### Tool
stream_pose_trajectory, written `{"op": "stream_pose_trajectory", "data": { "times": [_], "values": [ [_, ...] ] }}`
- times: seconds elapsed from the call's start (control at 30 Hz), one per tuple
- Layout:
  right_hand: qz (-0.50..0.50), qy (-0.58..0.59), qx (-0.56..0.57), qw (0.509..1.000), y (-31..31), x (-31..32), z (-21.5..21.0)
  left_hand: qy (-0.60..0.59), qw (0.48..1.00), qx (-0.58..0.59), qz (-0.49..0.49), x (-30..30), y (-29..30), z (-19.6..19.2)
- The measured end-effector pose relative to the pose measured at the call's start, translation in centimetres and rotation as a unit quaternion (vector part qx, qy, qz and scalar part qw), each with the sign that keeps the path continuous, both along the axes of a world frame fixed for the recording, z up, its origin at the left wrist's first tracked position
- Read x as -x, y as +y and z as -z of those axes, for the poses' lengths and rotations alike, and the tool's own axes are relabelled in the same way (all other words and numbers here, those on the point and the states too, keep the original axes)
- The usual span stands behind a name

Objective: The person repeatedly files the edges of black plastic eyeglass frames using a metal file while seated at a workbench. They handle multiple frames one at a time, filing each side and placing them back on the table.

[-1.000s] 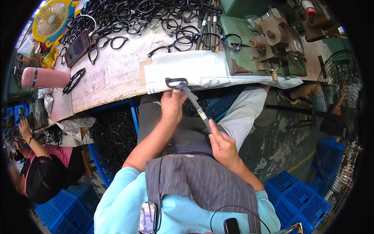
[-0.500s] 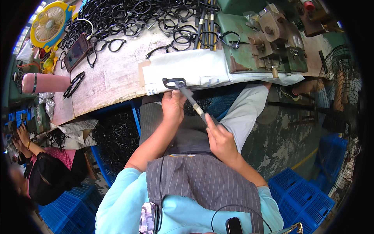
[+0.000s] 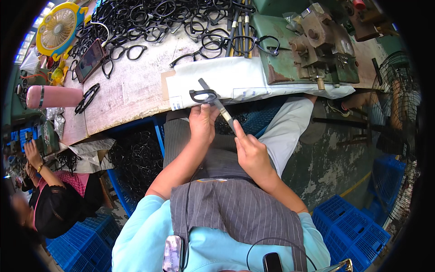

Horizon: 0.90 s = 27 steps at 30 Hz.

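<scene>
My left hand (image 3: 202, 123) pinches a black eyeglass frame (image 3: 194, 96) by its lower side, just over the front edge of the table. In my right hand (image 3: 254, 156) is a slim grey file (image 3: 224, 112) with a pale band, its index finger stretched along the near end. The file slants up to the left, across the right part of the frame's rim, and its far tip sticks out beyond it. Behind the frame lies a white sheet (image 3: 217, 75) draped over the table edge.
Black eyeglass frames (image 3: 140, 18) are heaped at the back, beside several upright sticks (image 3: 240, 34). A green machine (image 3: 283, 59) stands right; a yellow fan (image 3: 56, 29), phone (image 3: 89, 61) and pink bottle (image 3: 54, 97) left. Below are blue crates (image 3: 349, 229). Another person's hand (image 3: 32, 154) works at far left.
My right hand has pushed the file up and to the left, so its tip now shows past the rim. My left hand stays put. The other person's hands at far left have shifted.
</scene>
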State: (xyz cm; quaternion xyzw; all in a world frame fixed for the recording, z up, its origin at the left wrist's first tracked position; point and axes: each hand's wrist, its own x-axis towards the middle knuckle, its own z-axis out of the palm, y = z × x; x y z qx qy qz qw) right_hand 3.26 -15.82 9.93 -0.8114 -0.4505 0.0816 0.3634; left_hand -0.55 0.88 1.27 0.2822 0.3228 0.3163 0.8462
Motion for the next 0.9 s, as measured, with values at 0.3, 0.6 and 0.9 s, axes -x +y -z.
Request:
{"op": "stream_pose_trajectory", "data": {
  "times": [0.3,0.6,0.9],
  "values": [
    [0.011,0.050,-0.021,0.998,-0.6,0.6,-0.3,-0.034,0.999,-0.010,-0.008,-0.2,-0.3,0.6],
    [0.013,0.069,-0.079,0.994,0.1,-0.1,0.2,-0.045,0.999,-0.006,0.007,-0.2,-0.2,0.1],
    [0.021,0.014,-0.014,1.000,0.9,-0.1,0.9,-0.032,0.999,-0.003,0.007,-0.2,-0.1,0.5]
  ]
}}
